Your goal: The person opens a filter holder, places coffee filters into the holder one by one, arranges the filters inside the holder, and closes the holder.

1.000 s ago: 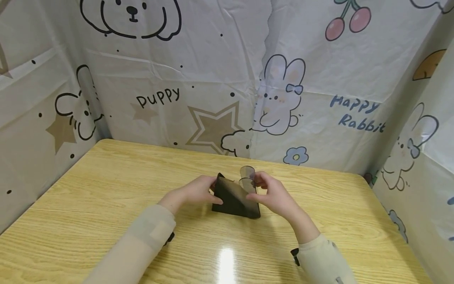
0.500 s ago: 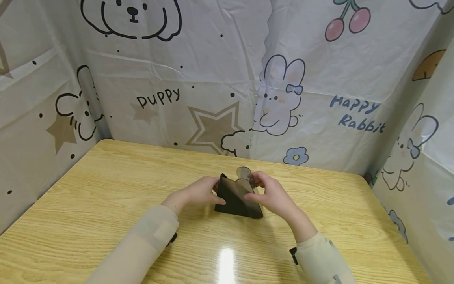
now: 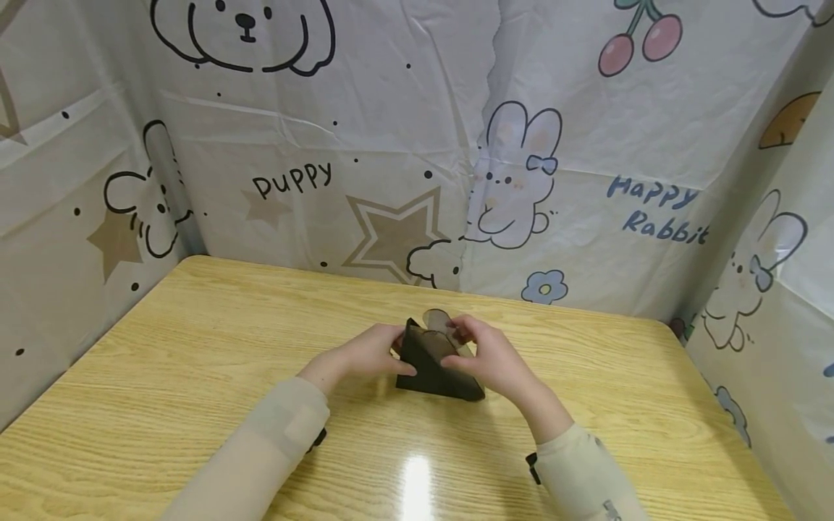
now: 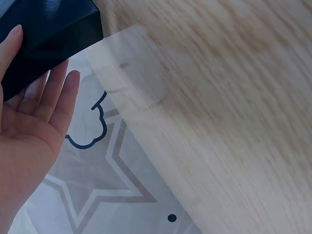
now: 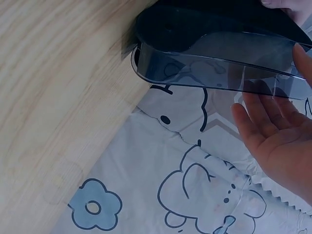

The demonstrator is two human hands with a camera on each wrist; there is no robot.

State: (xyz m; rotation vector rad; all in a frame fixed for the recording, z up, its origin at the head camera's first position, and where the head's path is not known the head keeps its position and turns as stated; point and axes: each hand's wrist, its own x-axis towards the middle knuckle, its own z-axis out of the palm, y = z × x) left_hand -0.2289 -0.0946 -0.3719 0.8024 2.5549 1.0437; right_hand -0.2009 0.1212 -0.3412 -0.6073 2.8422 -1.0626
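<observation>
A black wedge-shaped case [image 3: 426, 370] with a smoky see-through cover [image 3: 438, 319] stands on the wooden table. My left hand [image 3: 365, 353] grips the case's left end, thumb on the near face and fingers behind; in the left wrist view the fingers curl under the black body [image 4: 58, 31]. At the other end, my right hand [image 3: 493, 356] pinches the cover between thumb and fingers. The right wrist view shows the clear cover [image 5: 204, 73] tilted out from the rounded end of the case, with fingertips against its outer side. The inside of the case is hidden.
The wooden table [image 3: 228, 340] reaches back to a pale printed cloth [image 3: 391, 108], which hangs along the back and both sides. A bright light reflection lies on the table in front of the case.
The right hand has moved a little left, and the cover has swung left and down toward the case. The left hand and case shifted slightly right, then stayed nearly still.
</observation>
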